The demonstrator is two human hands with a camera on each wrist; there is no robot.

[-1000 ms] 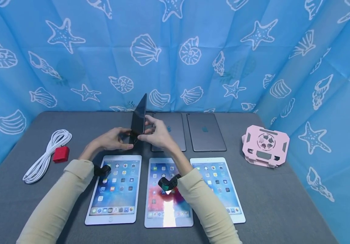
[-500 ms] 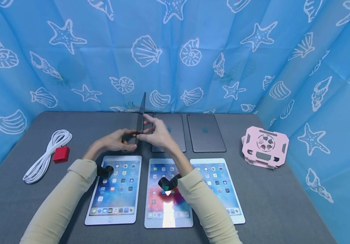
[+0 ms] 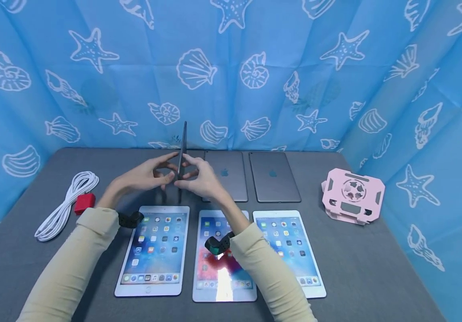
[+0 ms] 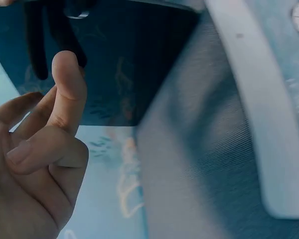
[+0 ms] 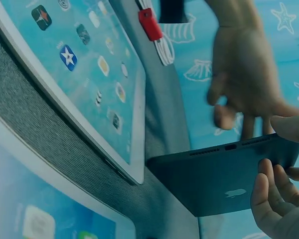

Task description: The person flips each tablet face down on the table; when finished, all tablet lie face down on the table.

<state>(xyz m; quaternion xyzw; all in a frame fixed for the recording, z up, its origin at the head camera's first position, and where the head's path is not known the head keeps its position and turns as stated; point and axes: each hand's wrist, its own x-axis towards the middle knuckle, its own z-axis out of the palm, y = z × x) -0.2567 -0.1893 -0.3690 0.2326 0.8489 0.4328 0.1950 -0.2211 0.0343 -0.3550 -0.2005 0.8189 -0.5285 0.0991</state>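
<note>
From the head camera I see both my hands meeting at the back of the desk [image 3: 375, 268], holding a dark tablet [image 3: 182, 150] that stands on its edge, nearly upright, so only its thin side faces me. My left hand [image 3: 144, 176] presses against its left face with fingers fairly straight; my right hand [image 3: 199, 179] grasps it from the right, thumb and fingers pinching the edge.

The right wrist view gives what the head view hides: the tablet's grey back with its logo, the port and speaker holes along its short edge, and my right fingers [image 5: 271, 199] curled round its corner. The left wrist view shows the other face, a dark glass screen, with my left fingers [image 4: 65, 94] just at it; whether they press it or hover, I cannot tell there.

Behind my hands lie two more grey tablets [image 3: 273, 176] face down, side by side. Nearer me, three white tablets [image 3: 154, 250] lie face up in a row, screens lit. A coiled white cable [image 3: 68, 203] with a red plug [image 3: 85, 202] sits at the left, a pink stand [image 3: 353, 194] at the right.

Compared with a second ago, the tablet has swung from a tilt, screen showing, to nearly edge-on, and my left hand has risen up to its face.
</note>
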